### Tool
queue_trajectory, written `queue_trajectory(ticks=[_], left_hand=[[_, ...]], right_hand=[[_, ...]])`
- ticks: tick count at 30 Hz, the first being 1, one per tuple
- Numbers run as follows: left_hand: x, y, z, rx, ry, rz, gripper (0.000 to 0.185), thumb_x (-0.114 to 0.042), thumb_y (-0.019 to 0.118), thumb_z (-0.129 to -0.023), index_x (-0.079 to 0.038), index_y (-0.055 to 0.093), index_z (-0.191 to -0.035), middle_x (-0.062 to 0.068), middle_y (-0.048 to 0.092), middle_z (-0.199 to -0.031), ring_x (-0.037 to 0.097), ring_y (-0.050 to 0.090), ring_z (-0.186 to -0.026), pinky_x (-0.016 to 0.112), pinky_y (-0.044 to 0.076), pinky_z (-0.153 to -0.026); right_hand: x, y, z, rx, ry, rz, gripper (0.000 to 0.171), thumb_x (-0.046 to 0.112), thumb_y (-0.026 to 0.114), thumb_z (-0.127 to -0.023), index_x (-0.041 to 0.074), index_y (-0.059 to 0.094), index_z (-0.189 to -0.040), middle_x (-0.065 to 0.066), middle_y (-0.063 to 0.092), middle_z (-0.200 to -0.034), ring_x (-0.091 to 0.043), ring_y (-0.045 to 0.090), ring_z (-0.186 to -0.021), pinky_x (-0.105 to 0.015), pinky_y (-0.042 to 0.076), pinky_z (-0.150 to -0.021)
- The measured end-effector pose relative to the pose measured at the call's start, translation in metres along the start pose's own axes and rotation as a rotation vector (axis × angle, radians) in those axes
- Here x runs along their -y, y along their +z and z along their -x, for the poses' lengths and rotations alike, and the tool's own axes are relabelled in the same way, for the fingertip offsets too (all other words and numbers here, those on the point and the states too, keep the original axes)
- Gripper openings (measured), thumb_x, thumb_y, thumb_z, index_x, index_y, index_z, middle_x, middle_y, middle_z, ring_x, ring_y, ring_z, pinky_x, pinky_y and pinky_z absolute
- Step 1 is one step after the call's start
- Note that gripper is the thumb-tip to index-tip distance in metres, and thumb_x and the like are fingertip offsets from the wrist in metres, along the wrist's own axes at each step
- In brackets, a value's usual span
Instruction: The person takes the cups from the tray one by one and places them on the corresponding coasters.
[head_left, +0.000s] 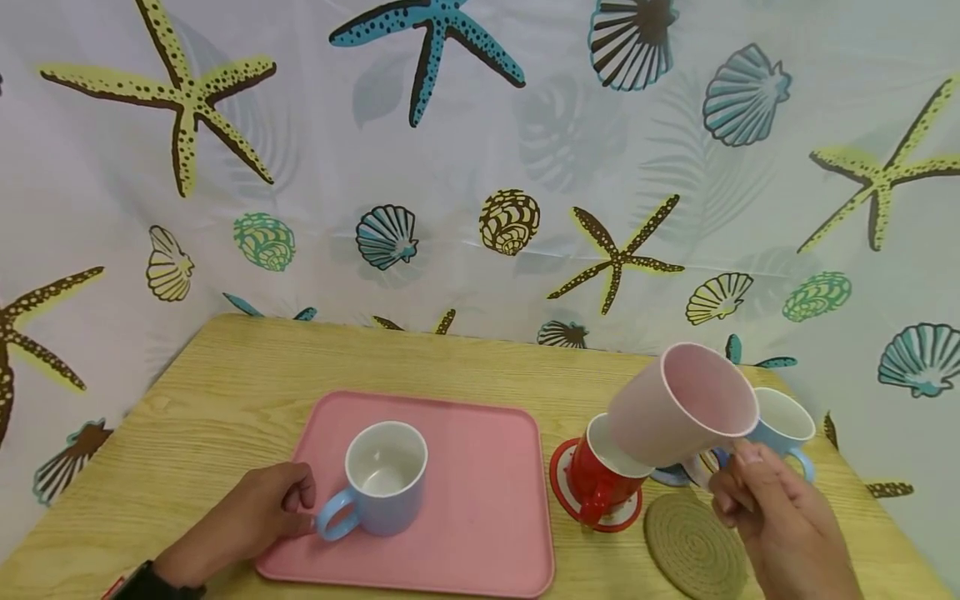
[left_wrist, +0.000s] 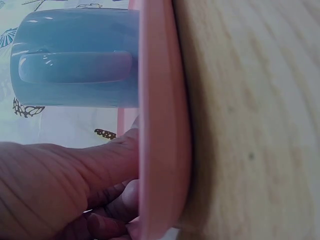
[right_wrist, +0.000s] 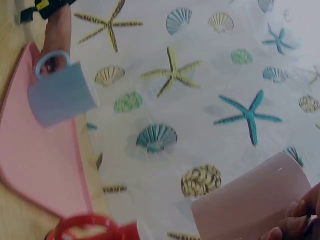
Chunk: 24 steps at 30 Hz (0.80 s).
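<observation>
My right hand (head_left: 787, 517) holds a pale pink mug (head_left: 645, 417) in the air, fingers at its lower right side near the rim. The mug is tipped, mouth turned right, and overlaps a red mug (head_left: 600, 479) behind it in the head view. Over the left edge of a pink tray (head_left: 480, 492) lies my left hand (head_left: 266, 504), fingers loosely curled. A light blue mug (head_left: 390, 500) with a white inside stands upright on the tray, its handle pointing toward that hand. In the left wrist view, the tray rim (left_wrist: 165, 120) hides some fingertips.
The red mug stands on a red and white coaster (head_left: 558, 475). A round woven coaster (head_left: 693, 542) lies in front of it, beside my right hand. Another blue mug (head_left: 780, 417) is at the back right. A patterned cloth (head_left: 465, 167) hangs behind the wooden table (head_left: 247, 367).
</observation>
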<state>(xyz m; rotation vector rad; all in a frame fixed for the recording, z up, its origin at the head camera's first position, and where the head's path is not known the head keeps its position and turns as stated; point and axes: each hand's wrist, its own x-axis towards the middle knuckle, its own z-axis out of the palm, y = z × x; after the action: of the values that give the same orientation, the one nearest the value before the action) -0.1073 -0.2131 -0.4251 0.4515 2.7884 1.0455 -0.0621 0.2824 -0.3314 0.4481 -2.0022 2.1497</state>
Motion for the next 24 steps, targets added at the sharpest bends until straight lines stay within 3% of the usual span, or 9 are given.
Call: queue_trajectory(ticks=[3, 6, 8, 12, 14, 15, 21, 24], left_hand=[[-0.002, -0.001, -0.001, 0.002, -0.017, 0.002, 0.028, -0.007, 0.084, -0.076, -0.013, 0.057, -0.082, -0.003, 0.045, -0.073, 0.007, 0.041, -0.067, 0.024, 0.035, -0.059], [-0.003, 0.000, -0.002, -0.001, -0.040, -0.003, 0.028, -0.008, 0.085, -0.076, -0.013, 0.057, -0.082, -0.002, 0.045, -0.073, 0.008, 0.042, -0.066, 0.024, 0.035, -0.059], [-0.003, 0.000, -0.003, -0.001, -0.055, -0.003, 0.028, -0.008, 0.085, -0.076, -0.013, 0.057, -0.082, -0.002, 0.045, -0.073, 0.009, 0.042, -0.066, 0.024, 0.035, -0.059], [-0.003, 0.000, -0.003, -0.001, -0.065, -0.003, 0.028, -0.008, 0.085, -0.076, -0.013, 0.057, -0.082, -0.002, 0.045, -0.072, 0.009, 0.042, -0.066, 0.024, 0.035, -0.059], [-0.002, 0.000, -0.003, -0.001, -0.059, -0.004, 0.028, -0.008, 0.085, -0.076, -0.013, 0.057, -0.082, -0.002, 0.045, -0.072, 0.008, 0.042, -0.066, 0.024, 0.035, -0.059], [-0.002, 0.000, -0.003, 0.001, -0.056, -0.003, 0.028, -0.008, 0.085, -0.076, -0.013, 0.057, -0.082, -0.002, 0.045, -0.072, 0.008, 0.042, -0.066, 0.024, 0.035, -0.059], [0.000, 0.000, -0.002, 0.002, -0.046, 0.011, 0.028, -0.008, 0.084, -0.077, -0.013, 0.057, -0.082, -0.002, 0.045, -0.073, 0.008, 0.042, -0.066, 0.024, 0.035, -0.059], [-0.001, 0.000, -0.002, 0.003, -0.045, 0.014, 0.028, -0.007, 0.084, -0.076, -0.013, 0.057, -0.082, -0.002, 0.045, -0.073, 0.008, 0.042, -0.066, 0.024, 0.035, -0.059]], right_hand=[[-0.008, -0.026, 0.011, 0.047, -0.046, -0.150, 0.032, 0.004, 0.017, -0.110, 0.006, 0.037, -0.086, -0.008, 0.020, -0.075, -0.024, 0.022, -0.066, -0.031, 0.020, -0.060], [-0.016, -0.049, 0.021, 0.148, -0.042, -0.232, 0.042, 0.001, 0.007, -0.109, 0.009, 0.043, -0.088, -0.009, 0.020, -0.073, -0.023, 0.017, -0.062, -0.031, 0.018, -0.055], [-0.021, -0.059, 0.028, 0.169, -0.018, -0.200, 0.045, 0.001, 0.004, -0.108, 0.010, 0.041, -0.084, -0.010, 0.020, -0.071, -0.024, 0.017, -0.060, -0.031, 0.015, -0.052], [-0.033, -0.066, 0.043, 0.025, 0.058, -0.059, 0.047, 0.003, 0.011, -0.110, 0.013, 0.045, -0.078, -0.012, 0.022, -0.067, -0.027, 0.017, -0.056, -0.035, 0.012, -0.046], [-0.040, -0.069, 0.050, -0.006, 0.084, -0.053, 0.048, 0.004, 0.013, -0.110, 0.016, 0.047, -0.077, -0.012, 0.022, -0.066, -0.028, 0.016, -0.054, -0.036, 0.011, -0.045], [-0.043, -0.071, 0.051, 0.010, 0.098, -0.056, 0.049, 0.004, 0.012, -0.110, 0.016, 0.046, -0.077, -0.012, 0.022, -0.066, -0.028, 0.015, -0.053, -0.037, 0.012, -0.045], [-0.060, -0.088, 0.052, 0.304, 0.131, -0.301, 0.053, 0.001, -0.005, -0.105, 0.008, 0.041, -0.081, -0.014, 0.020, -0.068, -0.027, 0.015, -0.057, -0.036, 0.011, -0.047], [-0.066, -0.086, 0.057, 0.200, 0.117, -0.253, 0.054, 0.001, 0.002, -0.107, 0.011, 0.046, -0.078, -0.014, 0.021, -0.068, -0.028, 0.017, -0.059, -0.036, 0.010, -0.046]])
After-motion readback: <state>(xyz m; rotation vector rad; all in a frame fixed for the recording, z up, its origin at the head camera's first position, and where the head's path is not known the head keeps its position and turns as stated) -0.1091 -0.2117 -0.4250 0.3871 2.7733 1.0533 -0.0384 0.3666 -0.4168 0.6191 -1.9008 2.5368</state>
